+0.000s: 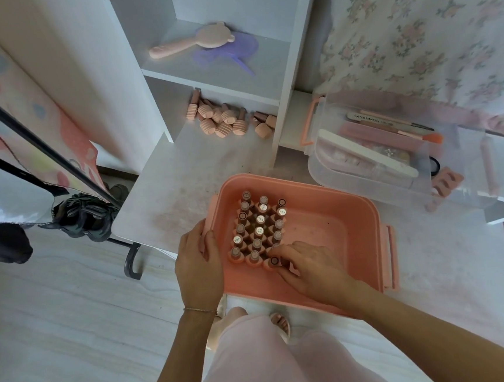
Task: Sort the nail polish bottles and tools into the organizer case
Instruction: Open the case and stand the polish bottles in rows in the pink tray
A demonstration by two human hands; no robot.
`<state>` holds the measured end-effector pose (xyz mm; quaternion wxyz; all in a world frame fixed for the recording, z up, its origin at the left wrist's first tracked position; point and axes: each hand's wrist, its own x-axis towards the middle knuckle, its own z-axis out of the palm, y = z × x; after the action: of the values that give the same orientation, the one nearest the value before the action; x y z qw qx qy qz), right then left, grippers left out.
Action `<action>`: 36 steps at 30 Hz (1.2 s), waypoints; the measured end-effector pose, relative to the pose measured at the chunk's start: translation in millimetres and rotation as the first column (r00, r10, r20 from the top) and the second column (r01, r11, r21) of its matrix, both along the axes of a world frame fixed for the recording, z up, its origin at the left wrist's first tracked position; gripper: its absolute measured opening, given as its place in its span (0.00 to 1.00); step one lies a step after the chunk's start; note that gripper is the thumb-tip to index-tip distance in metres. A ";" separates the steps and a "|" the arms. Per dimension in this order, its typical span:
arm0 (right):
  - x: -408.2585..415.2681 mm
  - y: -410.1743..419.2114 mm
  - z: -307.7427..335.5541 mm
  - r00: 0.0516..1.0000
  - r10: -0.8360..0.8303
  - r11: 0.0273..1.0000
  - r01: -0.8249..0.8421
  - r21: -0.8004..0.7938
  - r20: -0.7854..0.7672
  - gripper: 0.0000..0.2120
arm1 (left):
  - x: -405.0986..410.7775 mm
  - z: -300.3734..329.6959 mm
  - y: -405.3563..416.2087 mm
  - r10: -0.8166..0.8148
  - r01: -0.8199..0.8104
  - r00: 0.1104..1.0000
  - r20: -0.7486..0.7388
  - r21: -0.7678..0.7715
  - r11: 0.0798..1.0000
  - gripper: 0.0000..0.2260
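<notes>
A pink organizer case (338,213) sits on the white desk in front of me. Several nail polish bottles (258,230) stand upright in rows in its left half. My left hand (198,265) grips the case's left rim, thumb inside the wall. My right hand (307,265) reaches into the case and pinches the cap of the nearest bottle (273,261) at the front right of the rows. More pink bottles (226,118) lie loose in the lower shelf cubby. A clear tray (363,156) to the right holds nail files and other tools.
A pink brush (192,42) and a purple comb (232,54) lie on the upper shelf. Pink toe separators (446,184) rest beside the clear tray. A floral cloth (431,29) hangs at the right. Black shoes (87,217) and a rack leg are at the left.
</notes>
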<state>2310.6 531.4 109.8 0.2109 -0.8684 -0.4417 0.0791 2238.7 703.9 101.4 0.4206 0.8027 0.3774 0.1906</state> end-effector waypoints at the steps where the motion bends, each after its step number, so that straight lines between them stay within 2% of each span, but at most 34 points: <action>1: -0.1 -1.1 2.0 1.000 -0.012 1.000 0.013 0.027 -0.016 0.11 | 0.0 -0.1 0.0 0.000 0.000 1.000 -0.003 -0.003 1.000 0.13; 7: 10.8 1.6 17.2 0.987 -0.079 0.972 0.107 0.211 -0.137 0.09 | -1.8 -0.2 2.8 -0.026 0.025 1.000 -0.013 -0.023 0.999 0.13; 11: 25.6 14.8 30.7 0.973 -0.139 0.960 0.178 0.216 -0.183 0.11 | -2.5 -0.7 13.4 -0.064 0.064 0.998 0.002 -0.043 0.997 0.11; 16: 45.4 51.3 47.2 0.959 -0.109 0.942 0.185 0.281 -0.263 0.16 | 8.9 2.0 41.2 -0.058 0.060 0.997 0.049 -0.051 0.997 0.10; 21: 81.0 109.6 44.3 0.932 -0.169 0.942 0.248 0.225 -0.320 0.17 | 49.7 0.4 80.3 -0.082 0.082 0.996 0.033 -0.002 0.997 0.12; 25: 129.7 161.2 17.6 0.893 -0.303 0.933 0.349 0.089 -0.332 0.21 | 88.0 -14.1 110.1 -0.142 0.143 0.989 -0.028 0.028 0.989 0.14; 30: 188.6 203.3 -29.2 0.876 -0.452 0.891 0.433 -0.140 -0.170 0.24 | 110.8 -45.3 135.9 -0.210 0.245 0.949 -0.236 0.134 0.960 0.18; 32: 206.1 213.8 -40.4 0.850 -0.509 0.858 0.489 -0.158 -0.135 0.25 | 110.7 -60.2 142.0 -0.223 0.280 0.920 -0.323 0.142 0.949 0.21; 34: 217.8 224.4 -46.3 0.784 -0.564 0.823 0.557 -0.109 -0.258 0.27 | 107.8 -74.8 145.2 -0.228 0.311 0.889 -0.397 0.157 0.937 0.23; 36: 226.2 234.0 -49.2 0.727 -0.608 0.779 0.625 -0.060 -0.318 0.26 | 104.6 -85.7 144.5 -0.234 0.344 0.874 -0.425 0.201 0.917 0.24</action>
<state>2536.8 765.4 60.6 0.3159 -0.9351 -0.0901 0.1328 2343.3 848.4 15.7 0.2467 0.9218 0.2989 0.0102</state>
